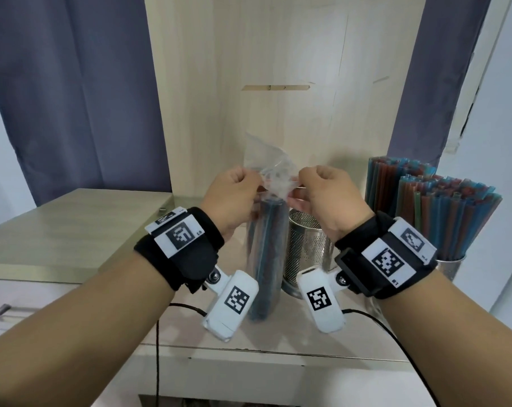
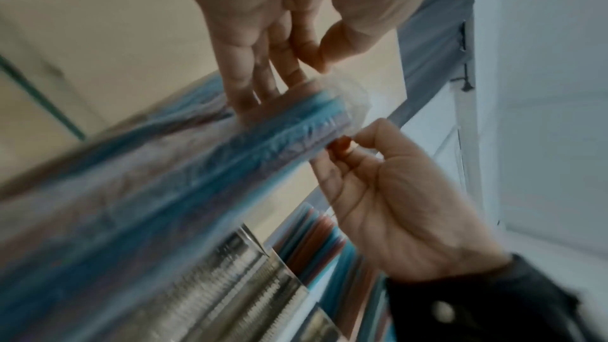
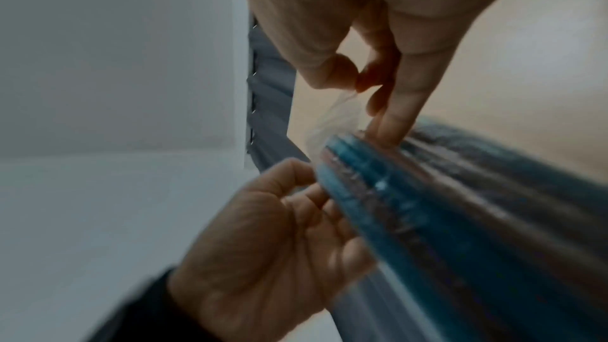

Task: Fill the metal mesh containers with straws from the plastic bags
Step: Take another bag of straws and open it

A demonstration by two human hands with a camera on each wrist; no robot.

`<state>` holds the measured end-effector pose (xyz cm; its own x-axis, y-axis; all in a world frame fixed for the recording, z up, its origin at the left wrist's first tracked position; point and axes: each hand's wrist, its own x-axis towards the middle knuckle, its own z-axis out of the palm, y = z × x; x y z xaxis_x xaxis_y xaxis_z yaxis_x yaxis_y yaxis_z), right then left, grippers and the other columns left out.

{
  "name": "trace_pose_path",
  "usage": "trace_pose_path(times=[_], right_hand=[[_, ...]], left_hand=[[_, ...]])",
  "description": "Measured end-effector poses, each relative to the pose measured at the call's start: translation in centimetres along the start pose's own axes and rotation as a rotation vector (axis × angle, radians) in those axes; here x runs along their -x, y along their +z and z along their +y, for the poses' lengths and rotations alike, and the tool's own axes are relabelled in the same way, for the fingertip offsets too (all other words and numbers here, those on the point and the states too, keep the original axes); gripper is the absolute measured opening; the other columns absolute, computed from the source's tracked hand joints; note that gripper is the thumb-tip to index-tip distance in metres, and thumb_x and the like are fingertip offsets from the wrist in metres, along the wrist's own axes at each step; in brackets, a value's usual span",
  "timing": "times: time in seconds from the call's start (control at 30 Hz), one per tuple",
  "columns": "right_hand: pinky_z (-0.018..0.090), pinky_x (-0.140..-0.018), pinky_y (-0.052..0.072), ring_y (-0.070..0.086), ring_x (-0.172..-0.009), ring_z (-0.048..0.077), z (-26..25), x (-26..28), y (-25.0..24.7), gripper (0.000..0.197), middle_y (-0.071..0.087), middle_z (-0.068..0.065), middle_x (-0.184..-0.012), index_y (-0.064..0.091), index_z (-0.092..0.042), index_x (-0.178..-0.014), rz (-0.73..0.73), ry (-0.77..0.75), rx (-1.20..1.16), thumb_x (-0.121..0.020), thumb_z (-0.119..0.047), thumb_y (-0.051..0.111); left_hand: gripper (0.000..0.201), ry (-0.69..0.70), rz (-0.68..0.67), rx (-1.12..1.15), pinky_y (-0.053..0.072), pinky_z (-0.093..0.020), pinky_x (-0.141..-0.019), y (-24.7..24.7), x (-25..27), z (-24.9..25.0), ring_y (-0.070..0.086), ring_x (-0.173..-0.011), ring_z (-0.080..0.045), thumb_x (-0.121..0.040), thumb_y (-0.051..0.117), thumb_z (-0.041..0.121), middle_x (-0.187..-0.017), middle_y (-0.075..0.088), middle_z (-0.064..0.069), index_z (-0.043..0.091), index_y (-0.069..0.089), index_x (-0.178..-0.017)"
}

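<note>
A clear plastic bag [image 1: 267,254] of dark blue straws hangs upright in front of me, its bottom near the countertop [image 1: 81,230]. My left hand [image 1: 247,186] and right hand [image 1: 306,185] each pinch the bag's crumpled open top from opposite sides. In the left wrist view the left hand [image 2: 289,82] pinches the bag [image 2: 263,144] between thumb and fingers, and the right hand [image 2: 355,147] pinches its edge. The right wrist view shows the right hand [image 3: 358,98] and left hand [image 3: 306,186] on the bag [image 3: 427,204]. An empty metal mesh container [image 1: 306,251] stands just right of the bag.
Two mesh containers packed with coloured straws [image 1: 451,221] stand at the right, one behind the other [image 1: 395,183]. A wooden panel [image 1: 278,69] rises behind the counter, with curtains [image 1: 72,83] on both sides. A drawer handle [image 1: 2,311] is at lower left. Black cables [image 1: 395,333] trail over the front edge.
</note>
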<state>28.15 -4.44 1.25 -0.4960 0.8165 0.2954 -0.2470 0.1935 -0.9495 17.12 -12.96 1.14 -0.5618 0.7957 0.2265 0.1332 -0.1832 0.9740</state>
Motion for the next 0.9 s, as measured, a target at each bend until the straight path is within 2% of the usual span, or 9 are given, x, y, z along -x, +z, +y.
trace_pose_path(times=[0.07, 0.17, 0.27, 0.37, 0.47, 0.57, 0.67, 0.77, 0.9], right_hand=[[0.025, -0.061, 0.060, 0.065, -0.055, 0.009, -0.1, 0.2, 0.0, 0.019, 0.062, 0.008, -0.068, 0.056, -0.002, -0.078, -0.041, -0.035, 0.029, -0.096, 0.000, 0.049], [0.032, -0.065, 0.061, 0.064, -0.054, 0.013, -0.6, 0.3, 0.2, 0.014, 0.064, 0.009, -0.067, 0.053, -0.006, -0.080, -0.064, -0.096, 0.132, -0.092, -0.001, 0.054], [0.043, -0.066, 0.062, 0.065, -0.055, 0.020, -1.3, 0.0, 0.5, 0.013, 0.067, 0.012, -0.070, 0.049, -0.011, -0.090, -0.069, -0.113, 0.217, -0.090, -0.008, 0.062], [0.051, -0.067, 0.061, 0.069, -0.057, 0.026, -1.8, -0.3, 0.6, 0.009, 0.070, 0.014, -0.072, 0.054, -0.010, -0.083, -0.012, -0.164, 0.328, -0.090, -0.009, 0.059], [0.041, -0.054, 0.061, 0.066, -0.048, 0.020, -1.5, -0.6, 0.3, 0.014, 0.058, 0.011, -0.074, 0.043, -0.009, -0.083, 0.109, -0.113, 0.212, -0.095, -0.009, 0.048], [0.036, -0.052, 0.057, 0.062, -0.052, 0.019, -0.8, -0.7, 0.2, 0.009, 0.054, 0.012, -0.083, 0.039, -0.011, -0.091, 0.080, -0.026, 0.178, -0.094, -0.010, 0.048], [0.032, -0.059, 0.046, 0.054, -0.064, 0.018, -0.4, -1.2, 0.1, 0.027, 0.056, 0.006, -0.087, 0.040, -0.020, -0.104, 0.072, -0.167, 0.400, -0.089, -0.017, 0.062], [0.032, -0.059, 0.049, 0.057, -0.062, 0.018, -1.3, -1.8, 0.2, 0.029, 0.061, 0.006, -0.084, 0.043, -0.027, -0.099, 0.020, -0.248, 0.376, -0.089, -0.015, 0.067], [0.029, -0.049, 0.048, 0.054, -0.051, 0.019, -2.1, -2.4, 0.4, 0.025, 0.063, 0.010, -0.071, 0.044, -0.022, -0.086, -0.042, -0.225, 0.347, -0.092, -0.002, 0.057]], left_hand=[[0.016, 0.003, -0.002, -0.070, 0.052, -0.045, -0.076, -0.3, -0.3, 0.4, 0.057, -0.078, -0.023, -0.093, 0.051, 0.014, -0.088, 0.063, -0.012, 0.016, 0.058, -0.079], [0.021, 0.007, -0.042, -0.205, 0.058, -0.036, -0.068, -0.4, -0.5, 1.6, 0.065, -0.074, -0.022, -0.091, 0.061, 0.036, -0.088, 0.069, -0.012, 0.015, 0.063, -0.088], [0.034, 0.069, -0.082, -0.326, 0.060, -0.049, -0.075, -0.3, -0.6, 2.5, 0.072, -0.084, -0.033, -0.093, 0.060, 0.039, -0.096, 0.073, -0.017, 0.006, 0.068, -0.096], [0.031, 0.133, -0.060, -0.354, 0.058, -0.056, -0.075, -0.1, -0.6, 2.5, 0.071, -0.085, -0.038, -0.095, 0.056, 0.033, -0.094, 0.072, -0.020, 0.006, 0.069, -0.091], [0.041, 0.142, 0.079, -0.311, 0.056, -0.061, -0.073, -0.1, -0.7, 2.1, 0.068, -0.077, -0.042, -0.083, 0.047, 0.035, -0.091, 0.070, -0.021, -0.003, 0.062, -0.088], [0.034, 0.139, 0.106, -0.312, 0.056, -0.051, -0.074, 0.1, -1.1, 1.7, 0.061, -0.069, -0.030, -0.071, 0.042, 0.041, -0.077, 0.061, -0.013, 0.010, 0.055, -0.076], [0.037, 0.137, 0.068, -0.354, 0.057, -0.052, -0.082, 0.4, -1.0, 2.3, 0.068, -0.078, -0.032, -0.071, 0.053, 0.051, -0.076, 0.068, -0.012, 0.014, 0.059, -0.073], [0.057, 0.140, 0.072, -0.344, 0.057, -0.051, -0.083, 0.2, -1.6, 3.0, 0.071, -0.080, -0.031, -0.067, 0.060, 0.058, -0.080, 0.073, -0.014, 0.003, 0.065, -0.081], [0.023, 0.136, 0.106, -0.354, 0.060, -0.045, -0.078, -0.4, -2.9, 3.8, 0.072, -0.083, -0.027, -0.077, 0.076, 0.030, -0.093, 0.072, -0.012, 0.015, 0.059, -0.083]])
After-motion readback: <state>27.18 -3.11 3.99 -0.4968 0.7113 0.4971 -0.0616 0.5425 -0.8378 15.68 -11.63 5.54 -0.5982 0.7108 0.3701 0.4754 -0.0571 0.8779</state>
